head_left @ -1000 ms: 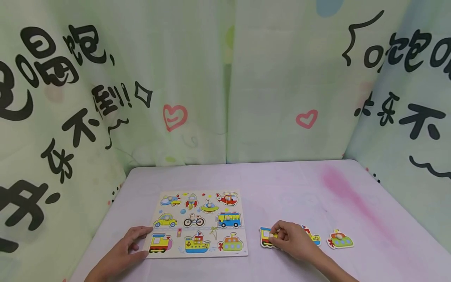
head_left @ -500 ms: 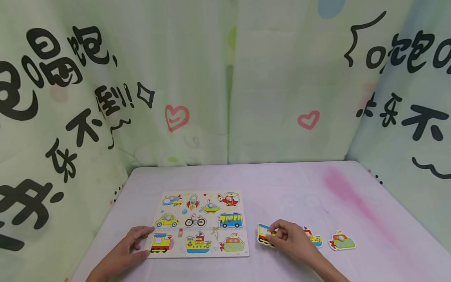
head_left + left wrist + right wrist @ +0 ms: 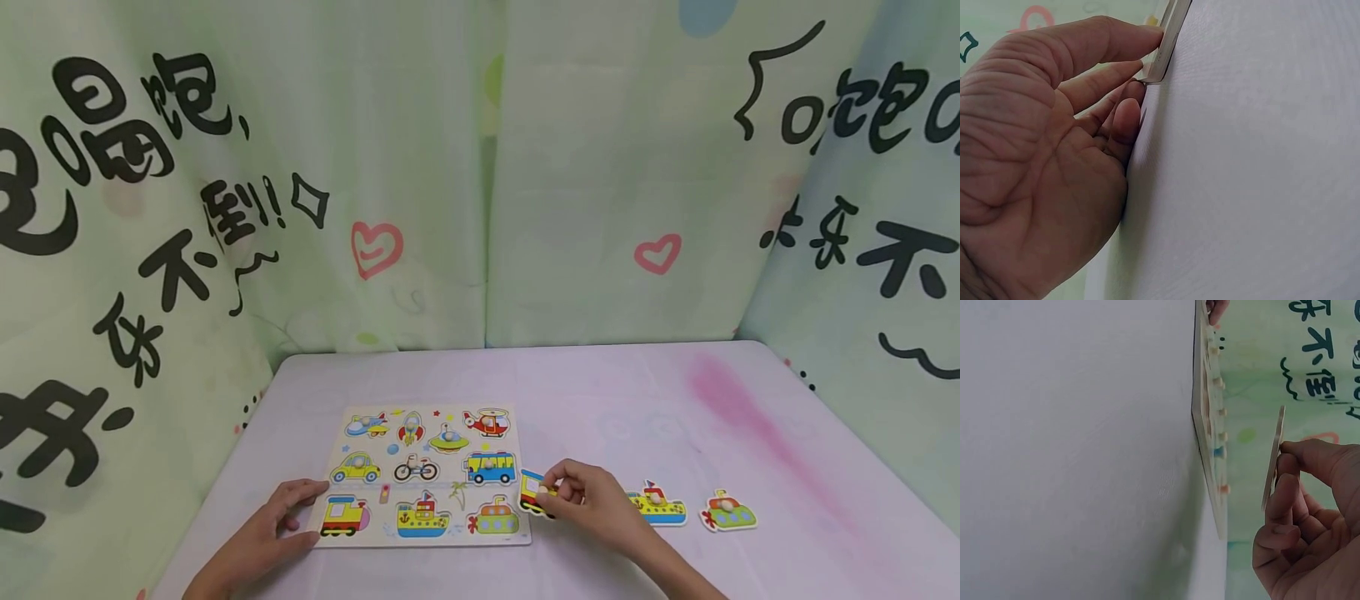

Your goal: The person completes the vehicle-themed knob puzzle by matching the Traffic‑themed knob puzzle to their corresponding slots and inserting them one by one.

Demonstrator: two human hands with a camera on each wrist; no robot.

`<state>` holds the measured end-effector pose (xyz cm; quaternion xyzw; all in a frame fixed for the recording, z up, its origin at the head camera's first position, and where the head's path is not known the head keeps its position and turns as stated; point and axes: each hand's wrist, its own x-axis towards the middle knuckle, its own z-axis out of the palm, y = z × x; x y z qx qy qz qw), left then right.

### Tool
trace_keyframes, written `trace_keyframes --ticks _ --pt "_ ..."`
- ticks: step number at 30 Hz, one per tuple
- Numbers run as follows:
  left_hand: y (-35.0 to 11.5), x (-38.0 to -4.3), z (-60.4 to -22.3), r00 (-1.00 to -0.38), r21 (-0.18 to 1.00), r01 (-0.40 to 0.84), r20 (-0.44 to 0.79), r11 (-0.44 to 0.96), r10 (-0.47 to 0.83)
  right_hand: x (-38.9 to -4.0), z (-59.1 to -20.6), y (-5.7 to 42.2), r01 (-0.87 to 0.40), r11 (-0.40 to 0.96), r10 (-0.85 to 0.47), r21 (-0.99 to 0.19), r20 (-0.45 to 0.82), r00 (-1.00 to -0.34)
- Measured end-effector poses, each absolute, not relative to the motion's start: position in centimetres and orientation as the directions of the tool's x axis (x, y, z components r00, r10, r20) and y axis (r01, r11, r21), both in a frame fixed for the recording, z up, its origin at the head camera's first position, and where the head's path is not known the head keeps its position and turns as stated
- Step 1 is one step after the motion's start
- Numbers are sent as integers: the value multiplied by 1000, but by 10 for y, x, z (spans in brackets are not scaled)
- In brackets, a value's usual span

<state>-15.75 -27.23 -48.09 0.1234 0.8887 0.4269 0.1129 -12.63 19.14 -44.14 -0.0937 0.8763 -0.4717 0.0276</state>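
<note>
My right hand [image 3: 596, 504] pinches a yellow, red and blue train puzzle piece [image 3: 529, 490] just off the right edge of the puzzle board [image 3: 451, 467]. In the right wrist view this thin piece [image 3: 1274, 462] is edge-on, raised off the table, with thumb and fingers at its back. The board lies flat with vehicle pictures; a train picture [image 3: 343, 517] is at its lower left. My left hand [image 3: 258, 533] touches the board's left edge near the front corner with thumb and forefinger; the left wrist view shows that corner [image 3: 1160, 65] at the fingertips.
On the table [image 3: 600, 400] to the right lie a boat piece [image 3: 658, 505], partly behind the right hand, and a submarine piece [image 3: 727, 511]. Small knobs [image 3: 1222, 412] stand up from the board. Printed curtains [image 3: 570, 183] hang around the table's back and sides.
My right hand has moved left with the train piece, lifting and tilting it, from beside the boat piece to the board's right edge. The left hand and board have stayed put.
</note>
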Motion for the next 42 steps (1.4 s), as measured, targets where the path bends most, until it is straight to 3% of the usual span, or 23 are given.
trace_keyframes --ticks 10,21,30,42 --pt "-274 -157 -483 -934 803 188 -33 566 357 -132 -432 164 -174 498 -251 -850 51 -967" --pt "-272 -158 -482 -946 797 104 -105 595 305 -137 -432 137 -241 405 -323 -882 108 -940" --pt "-273 -158 -481 -938 800 147 -74 581 339 -141 -432 123 -253 375 -343 -892 120 -932" --pt "-271 -159 -479 -944 784 95 -124 613 304 -148 -430 99 -253 349 -367 -902 117 -923"
